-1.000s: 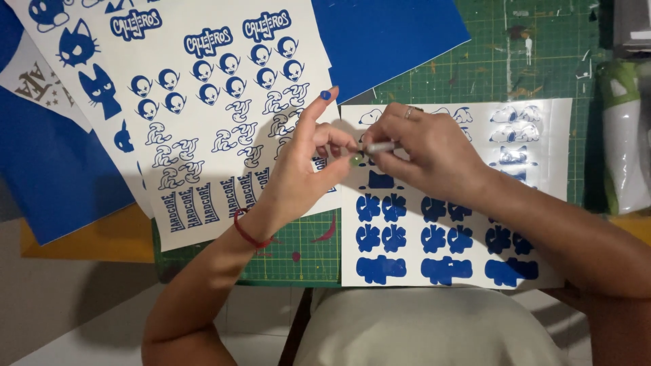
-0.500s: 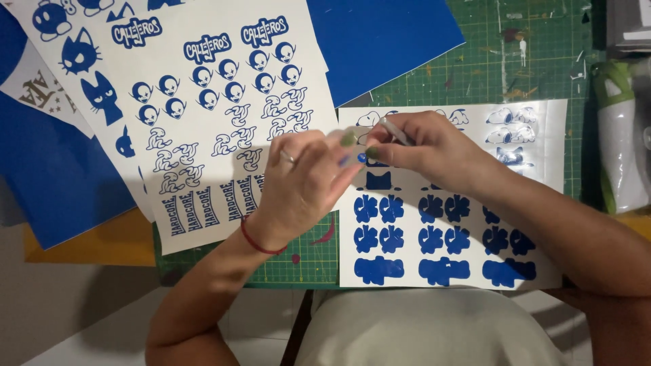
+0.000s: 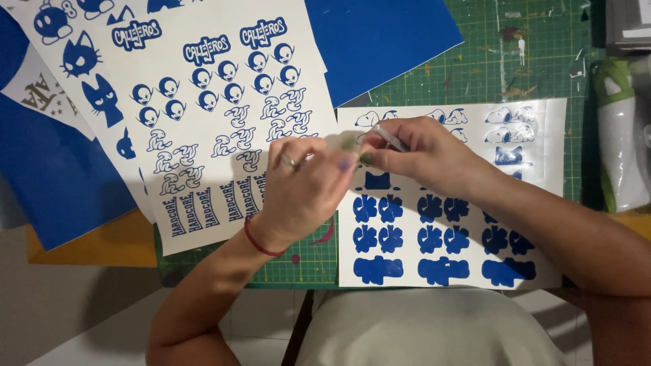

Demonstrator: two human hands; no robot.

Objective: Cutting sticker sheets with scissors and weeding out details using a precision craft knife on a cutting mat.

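Sticker sheet (image 3: 447, 224): white backing with blue cut shapes, lying flat on the green cutting mat (image 3: 536, 61), right of centre, its lower edge at the near edge of the desk. Both hands meet over its upper left corner.

Right hand (image 3: 424, 152): grip narrow, pinched on a thin silver tool (image 3: 390, 137) held at a slant, tip toward the left hand.

Left hand (image 3: 305, 190): fingers curled, fingertips drawn together just beside the tool tip; whether they hold anything cannot be told. A ring on one finger, a red cord (image 3: 261, 244) at the wrist.

Surroundings: a second, larger sheet (image 3: 217, 115) of blue motifs lies tilted to the left, partly under the left hand. More printed sheets overlap at upper left. Plain blue vinyl (image 3: 380, 41) lies above, another blue piece (image 3: 54, 183) at far left. A yellow board (image 3: 95, 244) shows beneath. A white and green object (image 3: 620, 142) sits at the right edge. The mat is gridded and scored, with small scraps on it.
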